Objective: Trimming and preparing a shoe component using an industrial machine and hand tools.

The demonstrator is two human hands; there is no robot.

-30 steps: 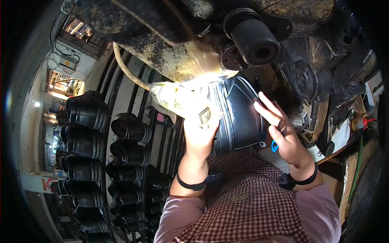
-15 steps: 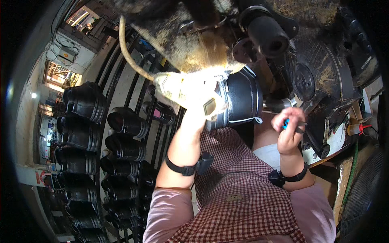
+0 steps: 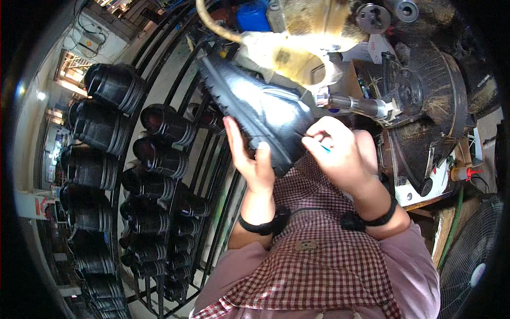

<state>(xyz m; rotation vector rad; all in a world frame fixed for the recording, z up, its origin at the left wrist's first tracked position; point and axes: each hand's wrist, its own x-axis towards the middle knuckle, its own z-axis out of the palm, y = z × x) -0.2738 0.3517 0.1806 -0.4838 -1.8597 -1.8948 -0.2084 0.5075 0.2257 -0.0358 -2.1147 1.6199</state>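
A black leather boot point(image 3: 287, 114) with a thick ridged sole is tilted in front of my chest, its toe toward the upper left. My left hand point(image 3: 249, 165) supports it from below, fingers along the sole and thumb near the heel. My right hand point(image 3: 340, 151) is closed in a pinch beside the boot's upper at the right. A small blue-handled tool point(image 3: 325, 149) shows between its fingers, mostly hidden by them. Fingertips of the right hand are against or very near the leather; I cannot tell which.
Above the boot hangs a glowing lamp point(image 3: 287, 58) on a pale hose. A machine with a metal cylinder arm point(image 3: 353, 103) and a dark wheel point(image 3: 409, 93) stands at the right. Racks of black boots point(image 3: 109, 127) line the left. A fan point(image 3: 473, 266) is at the lower right.
The boot has come away from the machine arm and turned, so its sole now shows. My left hand has moved down under it. My right hand has moved left to the boot.
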